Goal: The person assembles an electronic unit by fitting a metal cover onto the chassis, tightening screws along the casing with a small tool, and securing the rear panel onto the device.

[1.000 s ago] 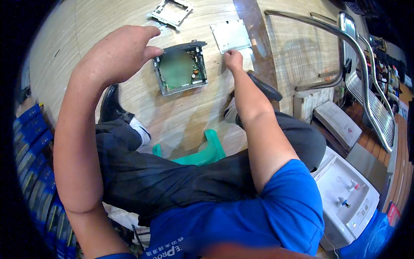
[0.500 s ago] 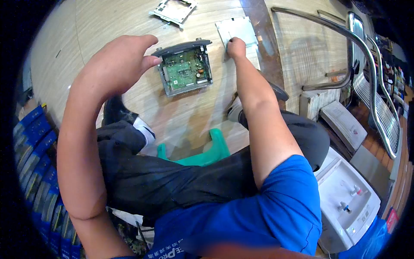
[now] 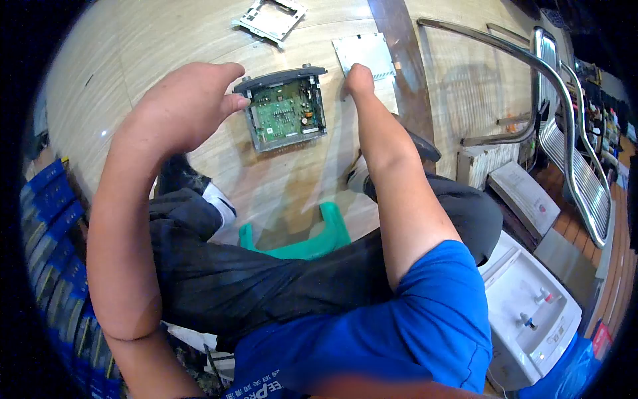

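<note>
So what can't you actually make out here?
All in the head view:
What the right hand holds, if anything, over the metal plate: its own back hides it.
Whether the left hand touches the opened device: overlap hides any contact.
Device's front: faces away.
Shelf goods: too small and blurred.

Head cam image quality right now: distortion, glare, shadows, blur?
Head view: fisheye with black corners, metal bench frame bowed; glare on the floor at top centre, bench's shadow left of it; smeared patch at bottom centre over the blue shirt; circuit board fairly clear, though its markings are too small to read.
</note>
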